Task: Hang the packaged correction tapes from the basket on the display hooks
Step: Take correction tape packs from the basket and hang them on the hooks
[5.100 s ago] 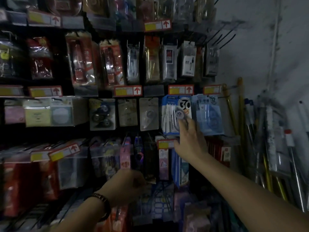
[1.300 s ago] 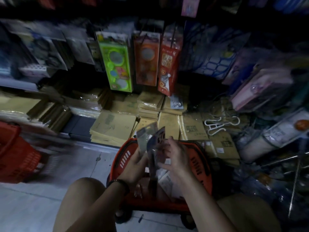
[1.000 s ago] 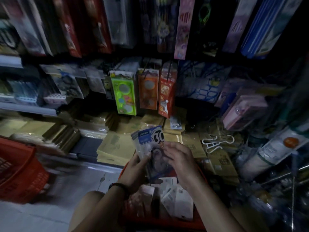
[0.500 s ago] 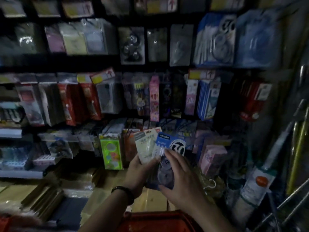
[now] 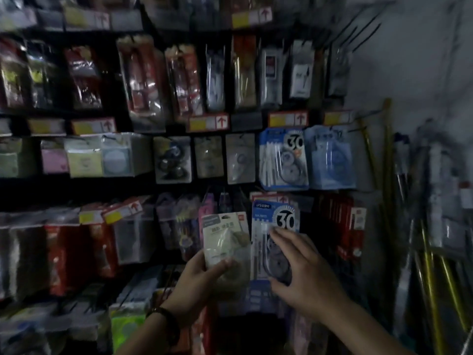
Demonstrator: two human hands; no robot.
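The left hand (image 5: 197, 280) pinches a pale pack (image 5: 225, 242); the right hand (image 5: 304, 272), fingers spread, grips the blue "30" correction tape pack (image 5: 275, 221) below matching hung packs (image 5: 282, 158).

Lower part of blue "30" pack (image 5: 277, 226) covered by right hand (image 5: 304, 275); small print unreadable. Bottom edge of pale pack (image 5: 225, 239) behind left hand (image 5: 197, 280), thumb across it; label text too blurred to read. Can't tell if more packs stacked behind these two. Both forearms cut off by bottom edge. Hooks above hands lost in dark. Price tags (image 5: 208, 123) up from hands: arrows clear, figures illegible. Packs far left of left hand smeared w/ blur.
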